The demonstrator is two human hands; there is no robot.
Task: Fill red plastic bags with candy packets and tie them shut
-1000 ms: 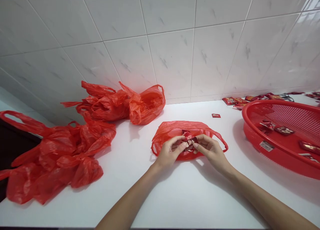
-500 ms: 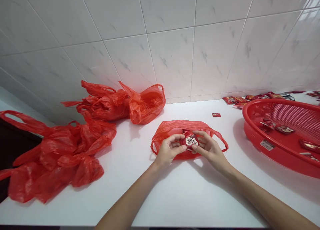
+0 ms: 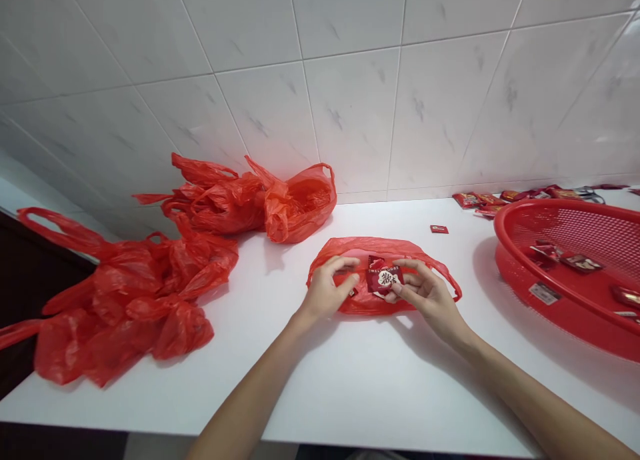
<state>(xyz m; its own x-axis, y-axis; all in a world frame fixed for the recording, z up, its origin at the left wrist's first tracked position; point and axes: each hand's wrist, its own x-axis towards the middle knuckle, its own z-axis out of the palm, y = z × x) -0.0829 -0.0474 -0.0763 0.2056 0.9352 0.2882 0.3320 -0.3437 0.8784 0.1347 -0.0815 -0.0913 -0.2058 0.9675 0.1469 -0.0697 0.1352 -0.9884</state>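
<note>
A dark red printed packet with a white patch and Chinese characters is pinched at its right side by my right hand. My left hand is just left of the packet, apart from it, thumb and fingers parted with nothing between them. Beneath both hands lies a red plastic bag, mouth spread, its handle loop out to the right. A bit of another dark packet shows in the bag by my left thumb; the rest of the contents is hidden.
A red mesh basket holding a few packets stands on the right. Several packets lie along the wall behind it, and a small red packet sits alone nearer. Crumpled red bags crowd the left; another bag leans toward the tiled wall.
My left hand has let go of the packet and drawn off to the left. The packet stays in my right hand, more of its face showing. The view has shifted slightly.
</note>
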